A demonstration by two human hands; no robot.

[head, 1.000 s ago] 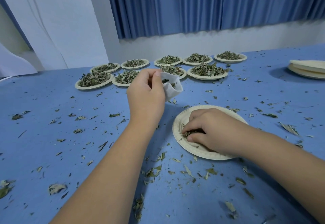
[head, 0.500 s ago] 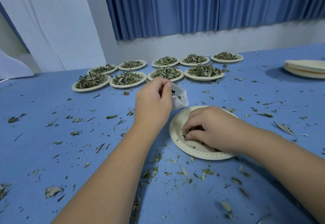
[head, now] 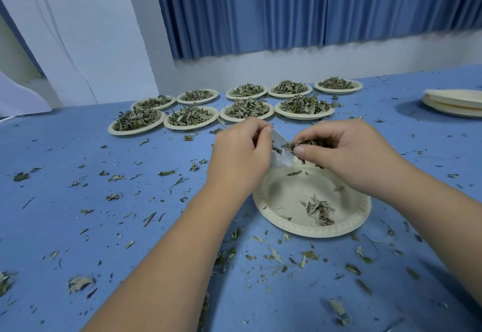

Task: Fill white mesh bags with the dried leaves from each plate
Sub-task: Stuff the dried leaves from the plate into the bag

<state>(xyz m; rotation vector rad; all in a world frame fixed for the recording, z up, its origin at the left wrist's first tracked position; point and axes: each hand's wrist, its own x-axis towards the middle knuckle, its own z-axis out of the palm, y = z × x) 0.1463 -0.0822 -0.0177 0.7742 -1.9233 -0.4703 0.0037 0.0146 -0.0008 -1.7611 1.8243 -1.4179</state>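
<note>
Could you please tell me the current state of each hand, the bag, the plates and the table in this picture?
left hand, pinching the white mesh bag by its rim.
right hand, pinching dried leaves at the bag's mouth.
white mesh bag, mouth held open above the near plate.
near plate, almost empty, one small clump left.
far plates, nine, all heaped with leaves.
stacked plates, top one empty.
table, strewn with leaf bits.

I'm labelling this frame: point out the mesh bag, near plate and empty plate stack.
mesh bag (head: 282,159), head view, white fold.
near plate (head: 281,197), head view, bare floor.
empty plate stack (head: 455,96), head view, top plate.
</note>
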